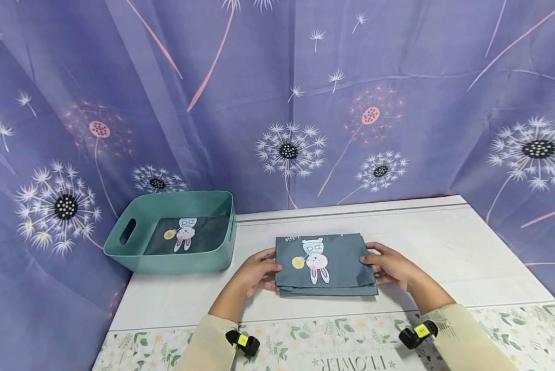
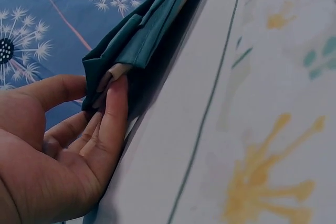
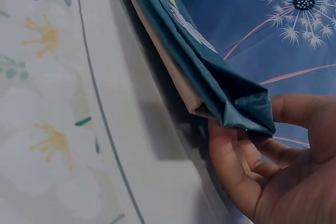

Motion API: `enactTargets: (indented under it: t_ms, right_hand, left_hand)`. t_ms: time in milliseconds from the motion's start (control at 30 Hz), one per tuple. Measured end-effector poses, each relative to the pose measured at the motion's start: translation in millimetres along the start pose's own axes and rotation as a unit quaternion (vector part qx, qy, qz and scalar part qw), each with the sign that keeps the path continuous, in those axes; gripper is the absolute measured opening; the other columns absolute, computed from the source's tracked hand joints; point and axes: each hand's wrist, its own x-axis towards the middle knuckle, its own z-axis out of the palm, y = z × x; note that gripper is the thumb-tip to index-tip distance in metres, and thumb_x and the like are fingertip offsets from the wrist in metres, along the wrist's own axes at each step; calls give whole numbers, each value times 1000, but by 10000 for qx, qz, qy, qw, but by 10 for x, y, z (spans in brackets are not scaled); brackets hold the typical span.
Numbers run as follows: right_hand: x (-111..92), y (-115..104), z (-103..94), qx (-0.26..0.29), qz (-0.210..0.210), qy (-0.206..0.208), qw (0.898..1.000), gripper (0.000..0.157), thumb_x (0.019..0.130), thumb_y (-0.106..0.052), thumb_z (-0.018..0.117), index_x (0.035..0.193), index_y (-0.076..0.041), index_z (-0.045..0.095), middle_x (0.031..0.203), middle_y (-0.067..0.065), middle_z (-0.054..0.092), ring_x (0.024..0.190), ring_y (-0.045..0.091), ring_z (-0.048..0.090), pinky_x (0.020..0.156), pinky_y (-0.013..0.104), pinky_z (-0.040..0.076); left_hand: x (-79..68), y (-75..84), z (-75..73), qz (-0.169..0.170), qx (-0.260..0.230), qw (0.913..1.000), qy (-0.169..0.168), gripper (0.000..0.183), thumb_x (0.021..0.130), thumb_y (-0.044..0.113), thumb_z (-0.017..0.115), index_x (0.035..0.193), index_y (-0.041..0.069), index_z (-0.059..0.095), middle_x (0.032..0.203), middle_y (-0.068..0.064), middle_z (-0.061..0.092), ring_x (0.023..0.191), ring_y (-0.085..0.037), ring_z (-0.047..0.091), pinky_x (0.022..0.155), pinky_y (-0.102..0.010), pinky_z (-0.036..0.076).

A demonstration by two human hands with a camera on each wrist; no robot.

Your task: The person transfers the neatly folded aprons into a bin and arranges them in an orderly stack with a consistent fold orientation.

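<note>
A folded dark teal cloth (image 1: 342,263) with a printed rabbit and a yellow round shape is held level between both hands. My left hand (image 1: 257,272) grips its left end, thumb on top and fingers underneath. At the right end, my right hand (image 1: 391,265) pinches it the same way. In the left wrist view the stacked folds of the cloth (image 2: 142,30) show between thumb and fingers. The right wrist view shows a beige layer (image 3: 173,80) along the underside, and a shadow on the table below it.
A green plastic basket (image 1: 180,263) with handle holes stands at the back left of the white table (image 1: 426,226). Inside it lies another dark cloth (image 1: 208,239) with the same rabbit print. A purple dandelion curtain (image 1: 240,103) hangs behind and at both sides. Flowered covering (image 1: 305,340) runs along the front.
</note>
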Motion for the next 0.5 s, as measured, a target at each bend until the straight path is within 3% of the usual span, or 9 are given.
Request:
enactTargets:
  t_ms: [267, 500]
  right_hand:
    - [14, 30, -3, 4, 4, 47, 10000, 69, 101, -24, 58, 156, -5, 20, 80, -4, 69, 73, 10, 68, 68, 32, 60]
    - [7, 30, 1, 77, -43, -5, 10000, 68, 102, -24, 58, 156, -7, 20, 76, -7, 68, 70, 9, 67, 66, 32, 59]
  left_hand:
    - [-1, 2, 14, -3, -50, 9999, 133, 68, 87, 7, 69, 151, 13, 47, 114, -11, 68, 89, -18, 65, 67, -34, 63]
    - [-15, 13, -12, 67, -130, 9999, 36, 68, 88, 6, 68, 152, 12, 45, 110, -8, 67, 85, -16, 65, 63, -32, 61]
